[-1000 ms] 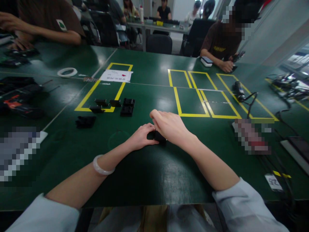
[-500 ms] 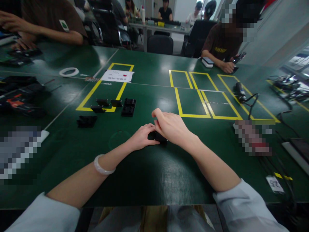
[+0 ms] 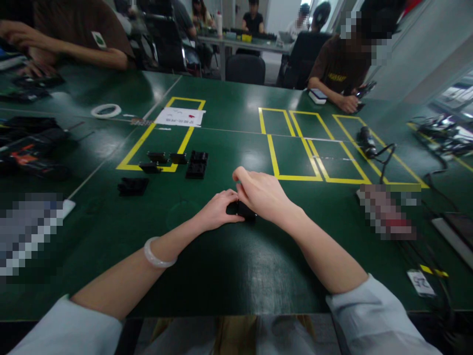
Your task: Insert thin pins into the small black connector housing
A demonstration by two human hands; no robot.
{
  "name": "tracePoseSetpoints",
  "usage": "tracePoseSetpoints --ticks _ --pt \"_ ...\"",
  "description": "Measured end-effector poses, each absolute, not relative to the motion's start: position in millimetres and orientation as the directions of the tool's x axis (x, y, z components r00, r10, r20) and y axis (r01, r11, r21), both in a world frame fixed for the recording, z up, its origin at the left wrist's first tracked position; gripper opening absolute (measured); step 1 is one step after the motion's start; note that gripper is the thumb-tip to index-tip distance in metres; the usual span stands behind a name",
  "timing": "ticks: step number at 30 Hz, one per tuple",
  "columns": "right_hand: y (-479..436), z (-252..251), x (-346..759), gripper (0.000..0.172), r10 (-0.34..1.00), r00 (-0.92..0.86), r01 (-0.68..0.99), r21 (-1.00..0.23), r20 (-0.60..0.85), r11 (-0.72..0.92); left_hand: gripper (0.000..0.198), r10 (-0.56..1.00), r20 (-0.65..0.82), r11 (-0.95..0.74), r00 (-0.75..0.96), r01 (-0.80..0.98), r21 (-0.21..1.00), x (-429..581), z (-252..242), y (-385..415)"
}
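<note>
A small black block-like part sits on the green table between my hands, mostly covered by them. My left hand grips its left side, thumb at the near edge and fingers behind. Over its top lies my right hand, fingers curled and the index finger bent; whether those fingertips hold anything else is hidden. Farther left stand several thin black pieces, one of them a black plate. Beside them are a black moulded part and another dark part.
Yellow tape outlines mark the green table. A paper sheet and a white tape roll lie at the back left. To the right are a cabled black device and a labelled cable. Co-workers sit across the table.
</note>
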State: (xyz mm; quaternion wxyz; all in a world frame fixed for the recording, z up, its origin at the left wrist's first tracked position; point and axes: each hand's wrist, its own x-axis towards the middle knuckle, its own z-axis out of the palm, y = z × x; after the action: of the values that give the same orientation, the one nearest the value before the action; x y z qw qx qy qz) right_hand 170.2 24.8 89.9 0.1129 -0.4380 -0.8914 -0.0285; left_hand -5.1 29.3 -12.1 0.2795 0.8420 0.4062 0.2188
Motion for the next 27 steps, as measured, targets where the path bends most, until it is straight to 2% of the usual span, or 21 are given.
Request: tracePoseSetpoints --ticks 6,12,19,27 --pt "26.5 86.4 170.3 0.024 0.752 -0.61 0.781 0.03 0.252 0.624 0.043 0.804 0.132 -0.509 0.579 0.558 0.655 -5.2 -11.2 29.4" --pt "26.0 85.1 169.2 0.022 0.74 -0.619 0.772 0.029 0.264 0.636 0.037 0.805 0.146 -0.512 0.575 0.55 0.66 -4.4 -10.6 29.3" --pt "28.3 82.6 169.8 0.018 0.709 -0.645 0.749 0.049 0.285 0.661 0.044 0.808 0.138 -0.511 0.573 0.564 0.649 -4.4 -10.7 29.4" --pt "26.9 82.8 170.6 0.012 0.697 -0.66 0.734 0.042 0.279 0.678 0.04 0.801 0.157 -0.525 0.578 0.552 0.648 -4.4 -8.4 28.4"
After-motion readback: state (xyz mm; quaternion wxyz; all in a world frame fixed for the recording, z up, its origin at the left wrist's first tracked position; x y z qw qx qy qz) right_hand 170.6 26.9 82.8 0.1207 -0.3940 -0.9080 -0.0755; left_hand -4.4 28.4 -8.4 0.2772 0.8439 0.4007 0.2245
